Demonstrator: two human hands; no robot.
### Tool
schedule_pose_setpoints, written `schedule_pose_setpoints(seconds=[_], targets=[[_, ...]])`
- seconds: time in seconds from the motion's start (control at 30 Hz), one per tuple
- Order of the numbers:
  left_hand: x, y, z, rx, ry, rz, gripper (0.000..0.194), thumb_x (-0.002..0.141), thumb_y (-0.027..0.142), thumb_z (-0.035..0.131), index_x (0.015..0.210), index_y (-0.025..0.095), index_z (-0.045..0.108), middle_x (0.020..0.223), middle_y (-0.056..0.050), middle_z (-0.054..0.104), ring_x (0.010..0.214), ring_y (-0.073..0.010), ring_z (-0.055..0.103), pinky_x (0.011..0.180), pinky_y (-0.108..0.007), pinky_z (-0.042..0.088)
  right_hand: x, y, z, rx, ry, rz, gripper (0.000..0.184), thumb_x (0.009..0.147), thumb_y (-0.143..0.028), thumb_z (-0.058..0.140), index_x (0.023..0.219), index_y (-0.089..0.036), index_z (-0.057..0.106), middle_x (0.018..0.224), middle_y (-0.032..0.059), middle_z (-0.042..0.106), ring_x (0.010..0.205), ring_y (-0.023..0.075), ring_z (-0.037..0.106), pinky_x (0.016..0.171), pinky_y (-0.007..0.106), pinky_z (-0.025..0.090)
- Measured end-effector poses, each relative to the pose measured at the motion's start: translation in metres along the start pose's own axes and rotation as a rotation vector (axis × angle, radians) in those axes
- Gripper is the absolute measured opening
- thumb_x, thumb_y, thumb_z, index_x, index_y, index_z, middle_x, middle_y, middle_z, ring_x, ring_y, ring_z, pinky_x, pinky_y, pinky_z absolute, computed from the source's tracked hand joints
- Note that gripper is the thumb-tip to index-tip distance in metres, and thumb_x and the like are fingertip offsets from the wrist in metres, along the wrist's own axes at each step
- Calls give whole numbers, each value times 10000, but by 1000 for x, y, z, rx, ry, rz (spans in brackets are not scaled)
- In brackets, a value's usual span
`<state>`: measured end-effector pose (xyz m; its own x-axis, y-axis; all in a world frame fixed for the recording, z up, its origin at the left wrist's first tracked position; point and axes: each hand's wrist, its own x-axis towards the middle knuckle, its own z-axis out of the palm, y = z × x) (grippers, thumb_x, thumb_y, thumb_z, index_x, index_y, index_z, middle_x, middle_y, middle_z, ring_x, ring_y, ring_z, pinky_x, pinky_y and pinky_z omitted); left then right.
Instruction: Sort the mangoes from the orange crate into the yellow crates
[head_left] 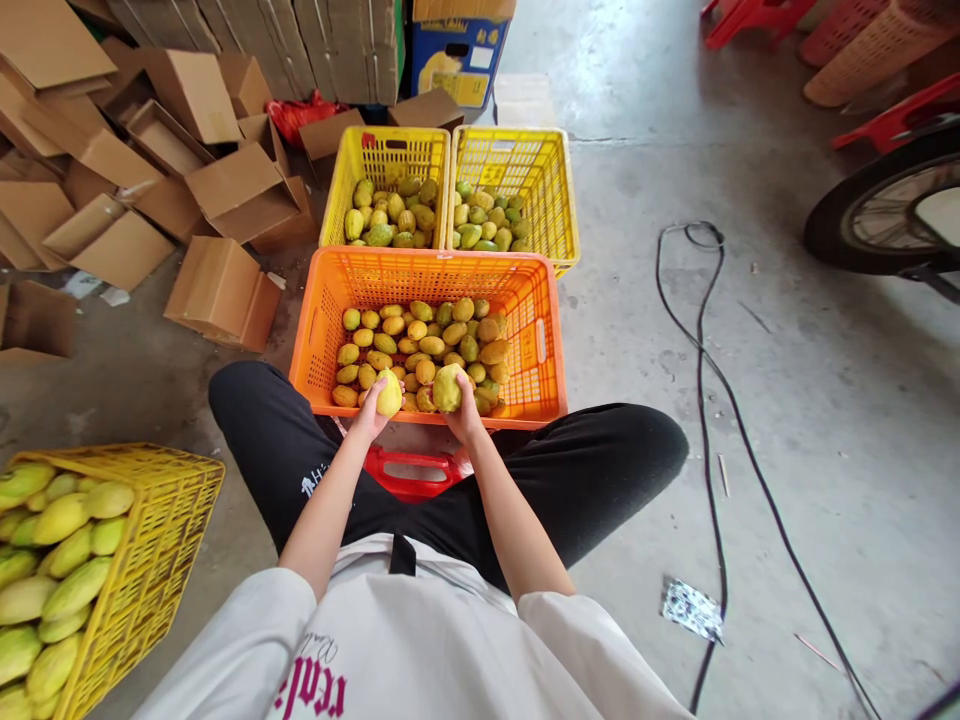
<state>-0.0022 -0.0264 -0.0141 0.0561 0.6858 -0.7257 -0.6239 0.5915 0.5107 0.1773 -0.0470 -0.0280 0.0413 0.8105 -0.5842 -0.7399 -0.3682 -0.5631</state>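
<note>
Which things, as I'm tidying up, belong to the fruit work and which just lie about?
Likely in use:
left hand and right hand, each holding a fruit
orange crate
yellow crates

Apparently lying about:
cardboard boxes
black cable
patterned scrap

At the bottom, left of centre, your white shirt [450, 640] shows magenta letters [311, 688] seeming to read "real" below thin script [318, 648] starting "Re". Your black trousers [600, 460] carry a white "H" [316, 477], the rest illegible; the blue box's [463, 68] lettering, top centre, is unreadable.
</note>
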Motion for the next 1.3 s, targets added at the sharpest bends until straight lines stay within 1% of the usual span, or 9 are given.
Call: schedule_pose_setpoints(seconds=[0.1,0.2,0.37,0.5,0.7,0.93,1.1,1.2,1.3], targets=[[-2,2,2,-20,13,-17,174,936,307,594,961,186,717,863,-94,734,910,-222,721,825,-330,601,-2,-2,0,4,-72,20,329,868,-527,646,976,-218,680,857,48,771,808,208,743,742,314,647],[-4,5,2,-60,59,-14,221,961,360,563,959,191,706,888,-81,722,883,-202,696,815,-322,594,-4,-4,0,18,-68,20,309,847,-488,679,994,-217,699,906,47,789,873,206,747,783,303,646],[-7,9,3,-68,51,-21,337,998,410,520,1138,165,705,1031,-93,737,893,-191,693,906,-345,589,-3,-5,0,94,19,87,230,836,-387,675,1021,-252,696,935,16,795,882,212,764,784,313,657],[-4,7,7,-52,4,-63,428,1039,418,434,1224,127,688,956,-107,739,801,-182,700,890,-344,591,-1,-6,1,138,7,105,236,858,-377,612,1034,-239,689,917,35,803,821,233,769,737,333,663],[2,6,1,-74,-14,-94,491,1055,442,331,1303,183,667,1022,-139,764,1008,-250,735,880,-372,598,3,-5,5,111,46,106,333,917,-426,451,965,-210,700,835,67,792,867,256,774,735,357,662],[2,6,-6,-31,-48,-73,449,1019,505,448,1206,170,681,936,-114,748,867,-217,732,833,-352,605,6,-3,0,70,55,99,314,895,-500,529,915,-232,691,820,45,779,880,258,770,740,361,656],[1,2,-4,5,-39,-51,258,940,339,614,1088,141,689,888,-97,743,783,-179,718,763,-290,598,3,-1,0,84,-15,96,364,876,-583,644,952,-229,678,906,57,787,920,249,760,780,364,662],[1,1,-2,-32,-12,-35,280,895,320,678,1121,155,685,878,-70,738,809,-177,719,799,-286,599,1,2,-2,50,-35,65,364,835,-532,753,1025,-238,655,939,36,783,878,219,757,797,363,663],[3,3,-1,-76,68,-29,277,939,339,635,1153,173,693,879,-55,733,802,-176,715,785,-287,602,1,4,-6,-2,-28,-4,414,784,-452,830,1078,-272,602,968,1,778,822,201,758,753,366,665]])
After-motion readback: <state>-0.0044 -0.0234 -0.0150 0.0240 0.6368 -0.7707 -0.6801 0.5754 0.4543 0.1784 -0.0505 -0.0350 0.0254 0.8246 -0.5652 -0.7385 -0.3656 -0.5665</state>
